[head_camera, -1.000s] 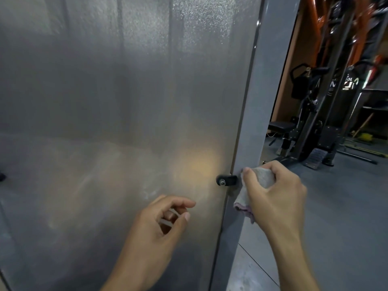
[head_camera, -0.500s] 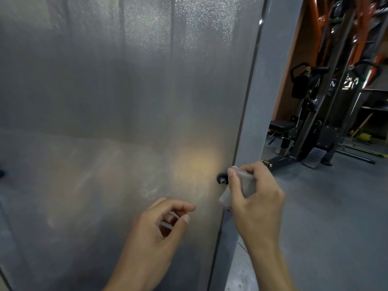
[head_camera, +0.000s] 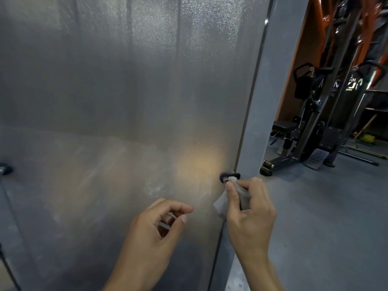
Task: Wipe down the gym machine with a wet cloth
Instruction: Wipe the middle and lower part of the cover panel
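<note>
A frosted grey panel (head_camera: 105,101) of the gym machine fills the left of the view, edged by a grey upright (head_camera: 260,101). A small black bracket with a bolt (head_camera: 223,176) joins them. My right hand (head_camera: 249,213) grips a crumpled grey cloth (head_camera: 220,204) and presses its top corner against the bracket. Part of the cloth hangs out below my thumb. My left hand (head_camera: 151,234) hovers in front of the panel with loosely curled fingers and holds nothing. Wiping smears show on the lower panel.
Behind the upright at the right stands another black and orange gym machine (head_camera: 315,122) with a padded bench (head_camera: 283,124). Grey floor (head_camera: 325,217) spreads to the right. A second dark bracket (head_camera: 4,168) sits at the panel's left edge.
My right hand has slid the cloth left from the grey upright onto the black bracket and panel edge. My left hand has stayed where it was.
</note>
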Demonstrator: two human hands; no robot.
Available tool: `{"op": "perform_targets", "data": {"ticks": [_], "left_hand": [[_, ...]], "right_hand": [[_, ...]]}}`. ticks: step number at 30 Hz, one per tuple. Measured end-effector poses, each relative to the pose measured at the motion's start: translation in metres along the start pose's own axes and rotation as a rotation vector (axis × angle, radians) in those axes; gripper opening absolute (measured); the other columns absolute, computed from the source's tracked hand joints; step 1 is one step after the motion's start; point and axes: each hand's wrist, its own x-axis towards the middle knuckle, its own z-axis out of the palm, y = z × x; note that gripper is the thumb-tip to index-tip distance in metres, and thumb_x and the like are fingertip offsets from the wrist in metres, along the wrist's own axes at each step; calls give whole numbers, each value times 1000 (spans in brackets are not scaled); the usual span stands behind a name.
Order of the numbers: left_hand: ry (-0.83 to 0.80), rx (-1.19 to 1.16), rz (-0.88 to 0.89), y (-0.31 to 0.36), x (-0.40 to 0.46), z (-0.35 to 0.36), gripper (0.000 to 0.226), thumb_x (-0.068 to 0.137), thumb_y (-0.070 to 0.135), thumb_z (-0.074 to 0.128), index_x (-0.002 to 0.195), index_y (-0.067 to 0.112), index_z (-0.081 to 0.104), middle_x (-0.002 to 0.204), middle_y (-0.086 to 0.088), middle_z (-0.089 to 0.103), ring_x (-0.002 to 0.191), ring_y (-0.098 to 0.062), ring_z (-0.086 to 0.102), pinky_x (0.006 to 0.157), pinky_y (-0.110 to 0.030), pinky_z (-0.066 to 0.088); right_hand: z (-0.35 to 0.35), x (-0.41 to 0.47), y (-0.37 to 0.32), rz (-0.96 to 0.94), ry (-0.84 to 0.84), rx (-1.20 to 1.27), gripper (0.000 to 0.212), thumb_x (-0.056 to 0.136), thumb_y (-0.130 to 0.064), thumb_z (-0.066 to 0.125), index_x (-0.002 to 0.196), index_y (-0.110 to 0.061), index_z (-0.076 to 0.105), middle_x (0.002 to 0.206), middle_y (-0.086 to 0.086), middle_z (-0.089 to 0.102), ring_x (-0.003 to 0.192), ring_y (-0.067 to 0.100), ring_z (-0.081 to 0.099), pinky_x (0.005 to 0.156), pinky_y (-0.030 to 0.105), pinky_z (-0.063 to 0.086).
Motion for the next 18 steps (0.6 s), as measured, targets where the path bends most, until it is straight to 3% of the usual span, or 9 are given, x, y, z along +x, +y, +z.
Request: {"op": "perform_targets", "data": {"ticks": [4,8,13,18], "left_hand": [[25,1,8,-3,-2,0,20,84,28,66,97,41,76,77,9,62,66,-17,61,65,-36,54],[39,37,21,-4,-5,-3,19,84,29,66,97,41,75,78,10,62,66,-18,61,65,-38,57],[47,104,44,-4,-9,-6,19,84,29,66,95,42,74,79,12,61,62,-14,61,63,-24,50],[39,111,30,-8,-13,-8,15,83,36,67,96,40,75,76,11,61,61,-15,62,64,-28,54]], "right_hand": [[-12,8,-6,9,26,51,19,92,-28,69,81,-17,59,77,-9,56,73,6,55,61,14,39],[-2,2,-10,-36,19,-23,23,90,-25,71,78,-15,54,74,-9,50,66,7,45,60,9,35],[4,-2,-18,-188,-16,-86,23,91,-30,70,78,-15,57,76,-7,53,63,10,45,56,17,36],[10,-4,-16,-103,-37,-187,33,84,-15,81,76,-21,50,74,-15,46,58,11,42,51,19,31]]}}
